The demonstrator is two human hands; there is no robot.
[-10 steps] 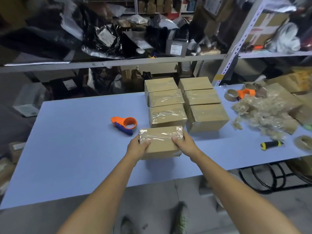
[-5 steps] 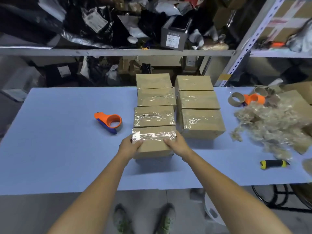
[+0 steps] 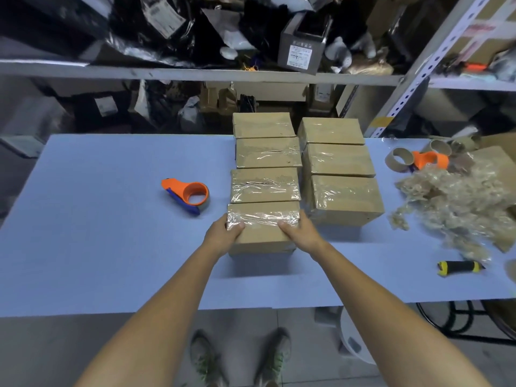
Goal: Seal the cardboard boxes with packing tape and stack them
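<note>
A taped cardboard box (image 3: 262, 227) stands on the blue table (image 3: 97, 247), pressed against the near end of the left row of taped boxes (image 3: 265, 169). My left hand (image 3: 223, 236) grips its left side with the thumb on top. My right hand (image 3: 300, 234) grips its right side the same way. A second row of taped boxes (image 3: 339, 174) runs alongside on the right. An orange tape dispenser (image 3: 188, 194) lies on the table left of the boxes, apart from both hands.
Crumpled used tape (image 3: 452, 202) piles up at the right with empty tape cores (image 3: 399, 159) and another orange dispenser (image 3: 428, 160). A black and yellow knife (image 3: 459, 267) lies near the right front edge. Cluttered metal shelves (image 3: 195, 75) stand behind the table.
Both hands have pushed the held box away from me until it meets the left row of boxes. The dispenser has stayed where it was.
</note>
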